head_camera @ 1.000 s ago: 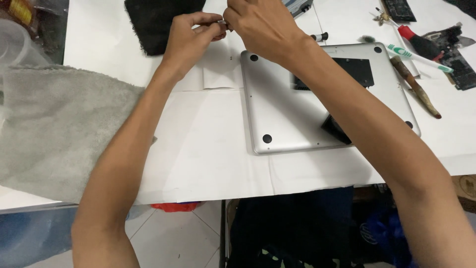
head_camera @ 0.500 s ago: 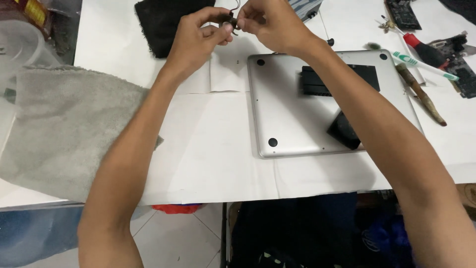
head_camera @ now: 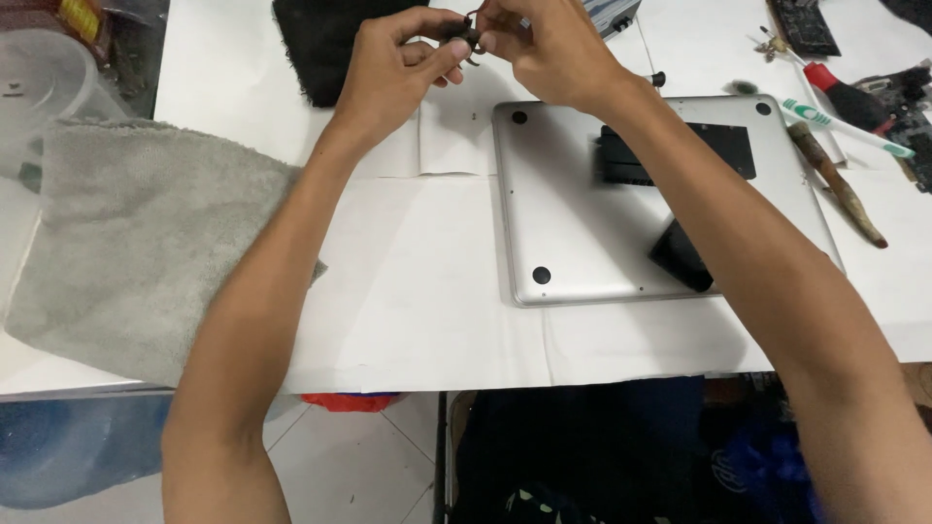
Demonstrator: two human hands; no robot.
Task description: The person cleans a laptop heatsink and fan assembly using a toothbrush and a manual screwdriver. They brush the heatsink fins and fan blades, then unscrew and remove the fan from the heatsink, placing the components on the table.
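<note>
White paper is covering the surface (head_camera: 427, 291), which is filling most of the head view, with tiled floor showing along the bottom edge. At the top centre of the frame, the left hand (head_camera: 398, 73) and the right hand (head_camera: 549, 49) are meeting above the surface, both pinching a small dark part (head_camera: 460, 32) between thumb and fingertips; each grip is closed on that part, which is too small to make out further. Just below the right hand, a silver laptop (head_camera: 582, 223) is lying bottom side up, right of centre, with a black component (head_camera: 680, 254) resting on its lower right area. A grey towel (head_camera: 136, 243) is lying at the left of the frame, hanging partly over the surface's edge. A black cloth (head_camera: 320, 44) is sitting at the upper left of the hands, partly hidden by the left hand. At the upper right, a toothbrush (head_camera: 845, 126) with green and white handle and a worn brown tool (head_camera: 837, 184) are lying just beside the laptop's right edge.
</note>
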